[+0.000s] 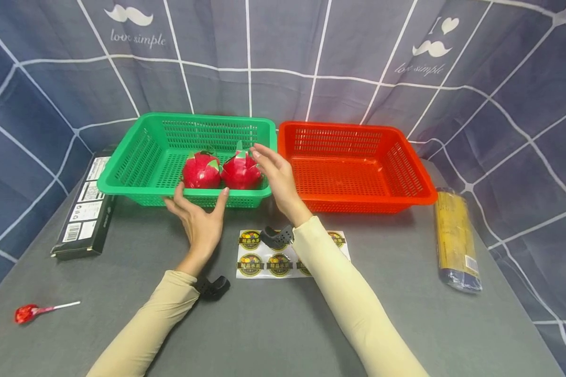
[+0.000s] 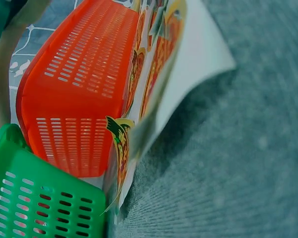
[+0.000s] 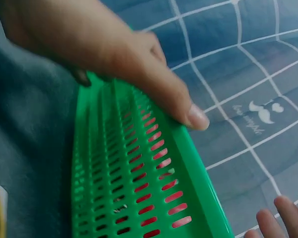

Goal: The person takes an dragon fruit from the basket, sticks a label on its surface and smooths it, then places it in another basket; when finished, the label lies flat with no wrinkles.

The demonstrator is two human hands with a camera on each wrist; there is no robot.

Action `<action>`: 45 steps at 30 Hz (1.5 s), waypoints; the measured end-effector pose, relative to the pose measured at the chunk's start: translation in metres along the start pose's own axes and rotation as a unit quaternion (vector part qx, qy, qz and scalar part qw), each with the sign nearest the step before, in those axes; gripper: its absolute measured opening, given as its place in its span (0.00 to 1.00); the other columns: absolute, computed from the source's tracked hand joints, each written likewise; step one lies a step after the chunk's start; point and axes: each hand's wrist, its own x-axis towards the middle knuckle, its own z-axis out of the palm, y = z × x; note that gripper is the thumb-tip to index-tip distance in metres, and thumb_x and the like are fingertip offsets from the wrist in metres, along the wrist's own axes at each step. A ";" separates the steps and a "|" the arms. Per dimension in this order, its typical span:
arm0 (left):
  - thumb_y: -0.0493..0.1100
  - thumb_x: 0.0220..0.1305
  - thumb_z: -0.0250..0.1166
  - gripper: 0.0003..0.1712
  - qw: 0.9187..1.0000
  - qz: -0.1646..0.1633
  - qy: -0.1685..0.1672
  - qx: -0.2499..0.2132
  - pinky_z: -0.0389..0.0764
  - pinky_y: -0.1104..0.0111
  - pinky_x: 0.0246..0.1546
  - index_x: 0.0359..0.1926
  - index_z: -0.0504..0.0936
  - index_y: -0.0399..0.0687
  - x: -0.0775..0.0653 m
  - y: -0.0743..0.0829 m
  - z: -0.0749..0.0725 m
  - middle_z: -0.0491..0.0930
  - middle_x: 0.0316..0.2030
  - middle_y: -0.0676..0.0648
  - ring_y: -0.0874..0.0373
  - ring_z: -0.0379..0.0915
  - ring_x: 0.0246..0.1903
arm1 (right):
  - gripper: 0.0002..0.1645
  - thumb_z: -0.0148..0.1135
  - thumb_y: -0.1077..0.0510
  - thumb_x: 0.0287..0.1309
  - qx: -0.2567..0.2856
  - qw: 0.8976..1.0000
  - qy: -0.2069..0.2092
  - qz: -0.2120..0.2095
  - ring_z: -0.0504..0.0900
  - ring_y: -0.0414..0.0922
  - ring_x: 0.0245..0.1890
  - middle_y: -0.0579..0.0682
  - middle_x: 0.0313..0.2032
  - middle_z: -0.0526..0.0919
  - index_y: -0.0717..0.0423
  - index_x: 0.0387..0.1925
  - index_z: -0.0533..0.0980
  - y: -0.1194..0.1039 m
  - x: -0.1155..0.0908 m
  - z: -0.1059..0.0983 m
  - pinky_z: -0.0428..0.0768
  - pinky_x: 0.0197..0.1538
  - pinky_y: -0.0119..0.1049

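Two red dragon fruits with green-tipped scales, the left one (image 1: 201, 171) and the right one (image 1: 241, 172), sit side by side in a green plastic basket (image 1: 137, 125). At the basket's front wall is my left hand (image 1: 199, 222). In the right wrist view its thumb (image 3: 174, 96) lies over the green rim, while a fingertip shows lower at the wall. My right hand (image 1: 278, 175) hovers by the basket's right end beside the right fruit, fingers loosely extended, holding nothing. Its fingertips (image 3: 290, 210) show apart from the green rim in the right wrist view.
A red plastic basket (image 1: 349, 203) stands to the right of the green one. A sheet of round stickers (image 1: 259, 274) lies in front, partly under my right arm. A black box (image 1: 82, 209) and a lollipop (image 1: 26, 313) are at left, a yellow packet (image 1: 456, 238) at right.
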 end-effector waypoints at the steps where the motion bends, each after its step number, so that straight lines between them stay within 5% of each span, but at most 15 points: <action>1: 0.69 0.44 0.63 0.53 1.000 0.005 0.003 0.000 0.58 0.56 0.63 0.63 0.47 0.55 0.000 0.000 0.000 0.31 0.68 0.39 0.52 0.25 0.70 | 0.23 0.53 0.56 0.61 -0.024 1.000 0.004 0.003 0.73 0.47 0.57 0.56 0.57 0.74 0.58 0.57 0.69 0.000 0.003 0.002 0.69 0.60 0.38; 8: 0.67 0.46 0.64 0.51 0.999 0.028 0.015 0.003 0.58 0.57 0.64 0.63 0.48 0.54 -0.003 0.000 0.000 0.32 0.68 0.37 0.49 0.25 0.70 | 0.31 0.55 0.48 0.59 -0.161 0.986 -0.002 0.045 0.66 0.46 0.63 0.49 0.62 0.67 0.52 0.62 0.63 0.000 0.023 0.015 0.67 0.62 0.38; 14: 0.67 0.47 0.63 0.51 0.999 0.031 0.004 -0.002 0.56 0.54 0.64 0.64 0.46 0.54 -0.006 0.001 0.000 0.31 0.68 0.37 0.48 0.23 0.70 | 0.40 0.54 0.43 0.57 -0.264 0.962 -0.015 0.068 0.66 0.49 0.60 0.52 0.65 0.55 0.50 0.67 0.53 0.004 0.035 0.022 0.68 0.61 0.40; 25: 0.68 0.47 0.62 0.51 1.000 0.026 -0.001 0.003 0.56 0.54 0.64 0.64 0.46 0.55 -0.007 0.003 0.001 0.31 0.68 0.37 0.49 0.24 0.70 | 0.54 0.65 0.43 0.46 -0.344 0.931 -0.013 0.121 0.55 0.48 0.62 0.54 0.64 0.50 0.49 0.68 0.45 0.018 0.047 0.030 0.66 0.61 0.46; 35: 0.69 0.48 0.60 0.51 1.000 0.027 -0.008 0.010 0.53 0.52 0.65 0.64 0.45 0.55 -0.005 0.001 -0.001 0.29 0.68 0.38 0.48 0.24 0.70 | 0.67 0.70 0.41 0.39 -0.468 0.870 -0.060 0.141 0.47 0.53 0.66 0.58 0.67 0.46 0.51 0.69 0.36 0.024 0.050 0.040 0.53 0.68 0.48; 45: 0.68 0.48 0.61 0.51 0.999 0.032 0.001 0.018 0.54 0.53 0.65 0.64 0.46 0.55 -0.004 0.000 -0.001 0.32 0.68 0.38 0.47 0.26 0.70 | 0.66 0.70 0.44 0.40 -0.537 0.831 -0.093 0.113 0.51 0.54 0.64 0.59 0.66 0.49 0.52 0.69 0.35 0.024 0.047 0.043 0.54 0.67 0.47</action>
